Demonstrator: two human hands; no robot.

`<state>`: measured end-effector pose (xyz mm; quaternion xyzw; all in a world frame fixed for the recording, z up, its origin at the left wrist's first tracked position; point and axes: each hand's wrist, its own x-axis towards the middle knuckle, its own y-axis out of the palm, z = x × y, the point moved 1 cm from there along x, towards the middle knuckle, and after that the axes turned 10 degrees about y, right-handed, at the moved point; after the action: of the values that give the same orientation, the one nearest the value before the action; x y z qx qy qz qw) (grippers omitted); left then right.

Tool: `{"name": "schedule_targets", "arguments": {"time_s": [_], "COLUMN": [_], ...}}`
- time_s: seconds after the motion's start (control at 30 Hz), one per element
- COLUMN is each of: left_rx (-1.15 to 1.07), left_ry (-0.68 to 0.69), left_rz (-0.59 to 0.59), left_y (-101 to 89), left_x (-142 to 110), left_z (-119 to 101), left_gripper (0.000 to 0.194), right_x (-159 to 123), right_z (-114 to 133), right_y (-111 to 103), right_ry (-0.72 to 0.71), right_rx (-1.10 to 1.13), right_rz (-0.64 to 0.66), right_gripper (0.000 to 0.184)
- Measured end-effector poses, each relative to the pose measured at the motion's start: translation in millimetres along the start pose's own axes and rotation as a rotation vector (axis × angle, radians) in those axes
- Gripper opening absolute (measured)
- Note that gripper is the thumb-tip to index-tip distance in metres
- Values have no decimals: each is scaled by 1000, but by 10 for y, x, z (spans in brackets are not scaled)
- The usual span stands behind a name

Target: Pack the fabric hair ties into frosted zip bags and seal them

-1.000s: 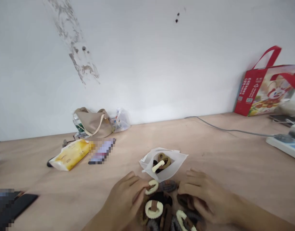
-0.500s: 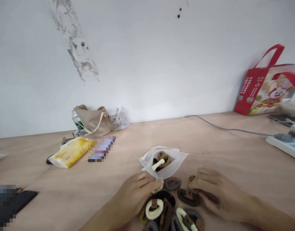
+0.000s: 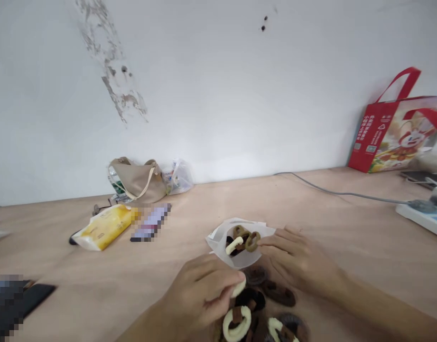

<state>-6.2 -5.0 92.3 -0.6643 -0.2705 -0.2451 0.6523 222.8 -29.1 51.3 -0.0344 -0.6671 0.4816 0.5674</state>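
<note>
Hair ties (image 3: 246, 323) are being gripped singly, seemingly for control: a cream tie (image 3: 239, 288) is being clamped between fingers of the left hand (image 3: 200, 294) beside the near pile (image 3: 284, 295); an olive tie (image 3: 250, 246) is apparently being pinched by the right hand (image 3: 298, 261) at the mouth of the white bag (image 3: 246, 260).

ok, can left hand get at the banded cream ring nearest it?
Probably yes: the cream ring lies close by atop the pile, uncovered. But the left hand seems to be holding another cream piece.

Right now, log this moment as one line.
left hand: pinching cream ring | right hand: holding olive ring | white bag: open
</note>
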Motion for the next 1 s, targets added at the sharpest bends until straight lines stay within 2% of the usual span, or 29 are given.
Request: {"name": "schedule_targets", "arguments": {"time_s": [0.1,0.2,0.3,0.43,0.53,0.6,0.67,0.77,0.9,1.0], "left_rx": [31,33,86,205,157,97,52,33,142,243], "left_ry": [41,31,-95,-302,-372,-370,-355,-335,-227,-140], "left_rz": [-6,104,220,256,373,388,387,410,373,313], "left_y": [43,92,85,14,17,45,77,110,102,56], "left_x": [117,155,67,-187,-335,-364,-350,-325,-352,-327], "left_z": [26,18,-19,-34,-32,-46,-64,-74,-74,-113], "left_gripper": [25,16,14,20,13,24,29,18,18,23], "right_x": [-143,-231,-264,-300,-313,-311,-310,-315,-244,-51], "right_z": [11,70,137,151,128,112,99,92,113,150], "right_y": [-28,-90,-134,-118,-84,-67,-65,-114,-251,-272], "right_ry": [32,67,93,156,162,157,157,86,-88,-185], "right_rx": [34,75,146,197,189,149,100,72,51,-26], "right_rz": [49,121,243,420,458,468,455,359,144,1], "right_gripper": [27,28,27,26,26,23,22,21,20,22]}}
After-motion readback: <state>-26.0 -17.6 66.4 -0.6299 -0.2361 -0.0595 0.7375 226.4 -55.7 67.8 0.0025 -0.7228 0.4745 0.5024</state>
